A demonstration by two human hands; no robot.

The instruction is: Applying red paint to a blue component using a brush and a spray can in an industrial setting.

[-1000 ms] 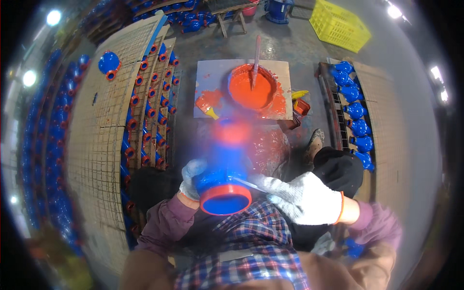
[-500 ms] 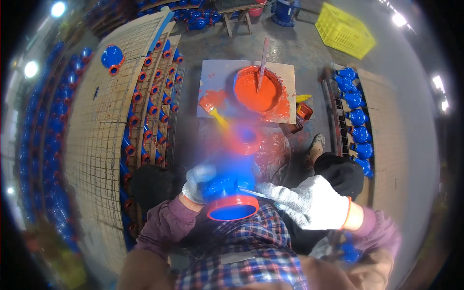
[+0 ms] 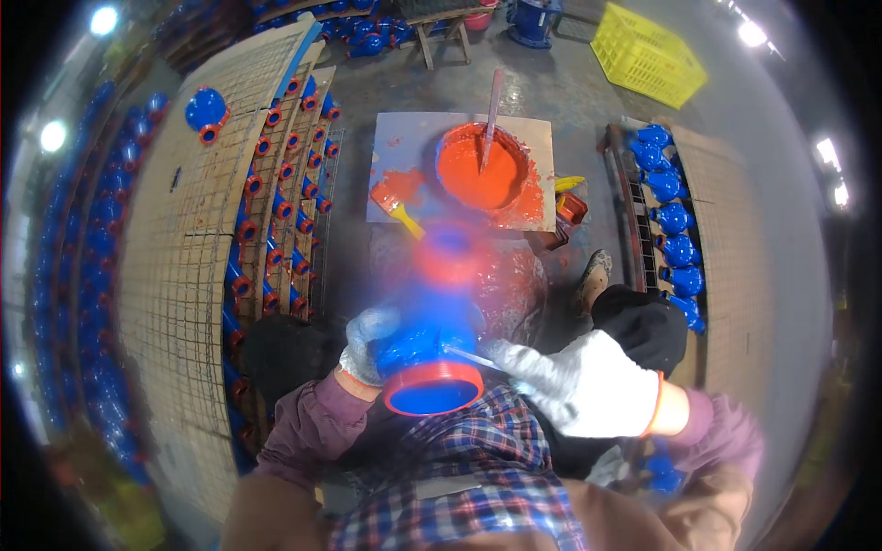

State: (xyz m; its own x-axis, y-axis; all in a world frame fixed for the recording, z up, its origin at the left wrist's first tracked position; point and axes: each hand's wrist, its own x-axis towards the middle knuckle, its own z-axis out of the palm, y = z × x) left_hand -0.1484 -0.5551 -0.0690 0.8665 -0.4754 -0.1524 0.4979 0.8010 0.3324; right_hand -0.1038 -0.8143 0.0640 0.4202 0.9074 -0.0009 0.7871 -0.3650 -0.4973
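In front of my lap is a shiny blue pipe fitting (image 3: 424, 345) with red end rims. Its near opening faces up toward me, while its far end is blurred. My left hand (image 3: 369, 345), in a white knit glove, is closed around the fitting's left side. A matching glove covers my right hand (image 3: 593, 387), whose closed fingers grip a thin metal blade (image 3: 470, 357). The blade's tip meets the blue body just above the near rim. Its handle, if any, is hidden in the glove.
Ahead, a bucket of red-orange paint (image 3: 485, 167) holding a stick (image 3: 491, 115) stands on paint-stained cardboard (image 3: 390, 138), beside a yellow-handled brush (image 3: 397, 209). Racks of blue fittings (image 3: 677, 219) flank me both sides. A yellow crate (image 3: 648, 57) lies far right.
The whole view has shifted slightly, so the scene sits a little further left. Both hands keep their hold, and the blade tip stays against the fitting.
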